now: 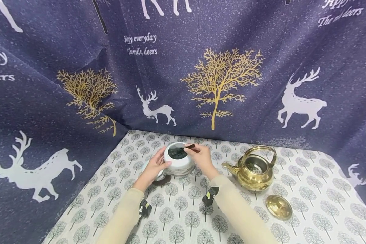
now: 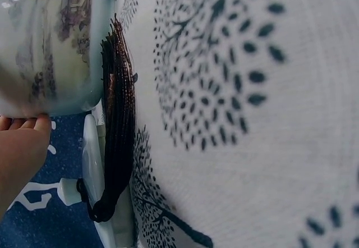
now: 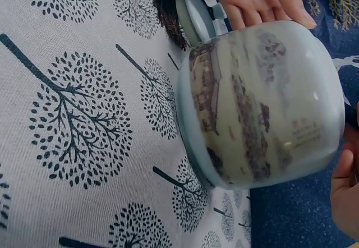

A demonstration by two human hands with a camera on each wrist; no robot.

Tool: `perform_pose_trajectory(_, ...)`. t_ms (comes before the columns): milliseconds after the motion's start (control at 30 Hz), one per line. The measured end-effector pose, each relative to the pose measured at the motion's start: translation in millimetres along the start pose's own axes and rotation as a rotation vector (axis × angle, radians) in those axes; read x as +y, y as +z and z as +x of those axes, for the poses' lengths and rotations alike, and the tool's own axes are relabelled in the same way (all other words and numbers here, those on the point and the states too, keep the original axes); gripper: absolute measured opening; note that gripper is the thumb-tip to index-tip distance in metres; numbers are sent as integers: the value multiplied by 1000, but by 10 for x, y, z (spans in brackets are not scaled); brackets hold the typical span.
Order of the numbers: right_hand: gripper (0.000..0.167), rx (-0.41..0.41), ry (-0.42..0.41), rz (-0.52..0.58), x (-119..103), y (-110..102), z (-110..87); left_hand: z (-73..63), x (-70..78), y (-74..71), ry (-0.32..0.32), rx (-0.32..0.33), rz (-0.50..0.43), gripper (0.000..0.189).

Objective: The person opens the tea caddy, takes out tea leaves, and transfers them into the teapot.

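A pale ceramic tea jar (image 1: 180, 168) with a painted landscape stands on the table, its wide mouth turned up and dark tea leaves (image 1: 177, 153) inside. My left hand (image 1: 155, 165) holds the jar's left side, thumb towards the front and fingers round the back. From the other side, my right hand (image 1: 202, 158) pinches a dark brown tea scoop (image 1: 190, 146) at the jar's rim. The scoop's far end is hidden in the mouth. In the right wrist view the jar (image 3: 269, 108) fills the middle, with left fingers against its wall.
Left of the jar lies its pale lid (image 2: 92, 152) with a dark tassel (image 2: 119, 119). To the right stands a brass kettle (image 1: 256, 181), uncovered, with green leaves inside. Its brass lid (image 1: 279, 206) lies in front of it. A patterned curtain (image 1: 177, 84) hangs behind the table.
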State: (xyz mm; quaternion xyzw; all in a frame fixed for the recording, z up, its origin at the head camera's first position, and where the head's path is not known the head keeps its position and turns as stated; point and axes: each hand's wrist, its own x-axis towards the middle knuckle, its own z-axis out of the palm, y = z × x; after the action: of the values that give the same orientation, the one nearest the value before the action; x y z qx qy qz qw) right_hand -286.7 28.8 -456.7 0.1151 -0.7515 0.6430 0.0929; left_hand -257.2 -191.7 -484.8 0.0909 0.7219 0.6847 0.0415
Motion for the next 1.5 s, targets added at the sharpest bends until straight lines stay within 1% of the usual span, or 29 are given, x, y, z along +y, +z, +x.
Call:
perform_pose_trajectory(200, 21, 33, 7, 11, -42, -114, -30, -4, 5, 0, -3, 5, 0, 79)
perform_pose_trajectory(300, 23, 45, 41, 18, -55, -170, -46, 1, 5, 0, -8, 8, 0, 80)
perform_pose_trajectory(367, 25, 45, 70, 43, -55, -204, -58, 3, 5, 2, -7, 9, -1, 81)
perform_pose_trajectory(433, 26, 42, 92, 96, -65, -233, -70, 4, 1, -1, -6, 8, 1, 82)
perform_pose_trajectory(600, 25, 43, 118, 278, -113, -288, -86, 1, -14, -15, -1, 5, 2, 81)
perform_pose_trajectory(767, 24, 44, 136, 359, -206, -344, -112, 5, -29, -16, 5, -6, 1, 81)
perform_pose_trajectory(867, 25, 41, 124, 381, -273, -384, -144, 5, -25, -10, 0, -4, -7, 81)
perform_pose_trajectory(1033, 26, 34, 76, 389, -324, -465, -177, 5, -4, -7, 6, -1, -8, 81)
perform_pose_trajectory(1233, 30, 24, 60, 421, -372, -594, -234, -8, 16, -10, 10, -8, -19, 79)
perform_pose_trajectory(1367, 25, 10, 49, 462, -417, -705, -294, -9, 18, -8, 10, -8, -22, 79)
perform_pose_trajectory(1433, 21, 8, 46, 468, -441, -771, -332, -11, 21, -7, 8, -10, -19, 80)
perform_pose_trajectory(1500, 20, 13, 43, 463, -462, -844, -375, -15, 23, -4, 4, -10, -22, 80)
